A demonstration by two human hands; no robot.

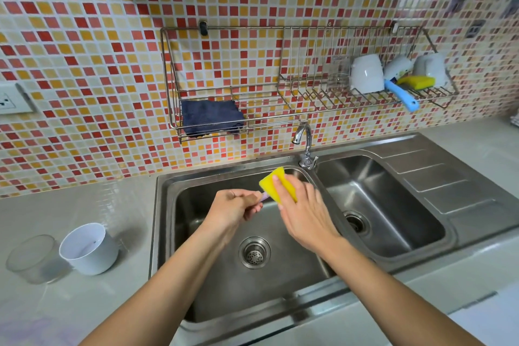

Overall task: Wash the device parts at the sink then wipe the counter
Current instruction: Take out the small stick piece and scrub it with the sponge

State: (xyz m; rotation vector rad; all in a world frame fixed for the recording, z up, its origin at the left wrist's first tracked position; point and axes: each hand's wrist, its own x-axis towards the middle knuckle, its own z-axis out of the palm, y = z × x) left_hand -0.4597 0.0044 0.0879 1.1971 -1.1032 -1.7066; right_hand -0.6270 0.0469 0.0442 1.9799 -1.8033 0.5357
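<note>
Over the left basin of the steel double sink (280,300), my left hand (233,209) is closed around a small purple part (265,197), of which only a tip shows. My right hand (303,211) grips a yellow sponge (273,181) and presses it against that tip. On the counter to the left stand a white cup-shaped part (88,248) and a clear round part (35,258), both upright and apart from my hands. The tap (304,146) stands behind the sink; no water stream is visible.
A wire wall rack (252,109) holds a dark blue cloth (210,118) at its left, and white cups (366,73), a blue-handled brush (401,97) and a second yellow sponge (417,82) at its right. A wall socket (11,100) sits at far left. The drainboard (438,177) lies right of the basins.
</note>
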